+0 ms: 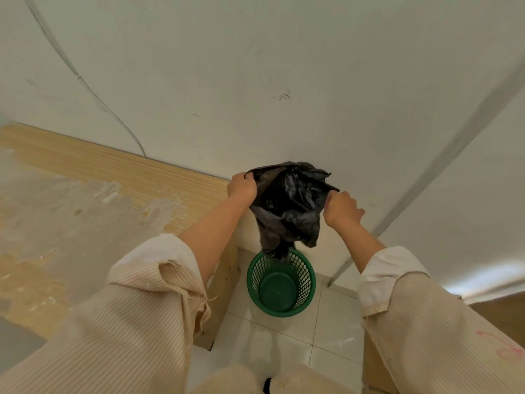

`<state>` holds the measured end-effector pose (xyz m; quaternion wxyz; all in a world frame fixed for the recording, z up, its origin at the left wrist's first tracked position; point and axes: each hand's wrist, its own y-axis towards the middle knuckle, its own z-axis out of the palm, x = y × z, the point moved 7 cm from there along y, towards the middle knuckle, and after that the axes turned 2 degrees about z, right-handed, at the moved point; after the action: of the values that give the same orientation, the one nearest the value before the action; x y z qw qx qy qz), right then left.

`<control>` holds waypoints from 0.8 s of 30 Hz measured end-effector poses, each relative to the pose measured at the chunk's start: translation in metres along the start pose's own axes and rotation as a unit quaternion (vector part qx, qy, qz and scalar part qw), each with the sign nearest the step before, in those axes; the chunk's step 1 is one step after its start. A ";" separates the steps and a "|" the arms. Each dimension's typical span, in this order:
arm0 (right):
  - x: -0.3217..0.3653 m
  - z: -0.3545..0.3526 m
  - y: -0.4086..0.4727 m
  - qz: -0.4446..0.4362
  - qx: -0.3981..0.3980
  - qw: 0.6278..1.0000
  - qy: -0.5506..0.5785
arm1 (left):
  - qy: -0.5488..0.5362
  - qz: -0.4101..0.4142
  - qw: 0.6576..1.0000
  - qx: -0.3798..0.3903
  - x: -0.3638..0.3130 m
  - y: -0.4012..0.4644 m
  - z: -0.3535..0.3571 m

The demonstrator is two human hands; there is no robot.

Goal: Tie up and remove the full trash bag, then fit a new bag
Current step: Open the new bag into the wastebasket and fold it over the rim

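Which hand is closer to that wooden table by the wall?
Left. The left hand holds the black bag right over the edge of the wooden table. The right hand holds the bag's other side, farther away.

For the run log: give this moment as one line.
phase: fitting new bag | left hand: grips black bag | right hand: grips bag | green basket: unlined, below bag

The scene is viewed from a single wide-angle camera worn on the head, aimed forward and steeply down. Both forearms are seen close, reaching away from the lens. The tiled floor (335,331) is seen well below, a white wall (255,81) fills the far, upper part, bent by the lens.
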<state>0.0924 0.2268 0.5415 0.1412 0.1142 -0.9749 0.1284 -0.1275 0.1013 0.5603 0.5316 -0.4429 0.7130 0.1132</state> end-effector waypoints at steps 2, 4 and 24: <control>0.011 -0.002 -0.001 -0.060 -0.006 0.994 0.087 | -0.030 0.020 0.999 0.014 -0.004 -0.005 0.004; 0.027 0.002 -0.008 -0.088 0.048 0.970 0.222 | -0.086 0.021 0.995 0.050 -0.011 -0.010 0.014; 0.046 0.052 -0.027 -0.076 0.174 0.955 0.230 | -0.224 -0.048 0.908 0.351 -0.007 -0.044 0.020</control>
<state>0.0434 0.1781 0.5134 0.3484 0.1777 -0.8675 0.3075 -0.0816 0.0917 0.5715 0.8030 -0.2244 0.5472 -0.0732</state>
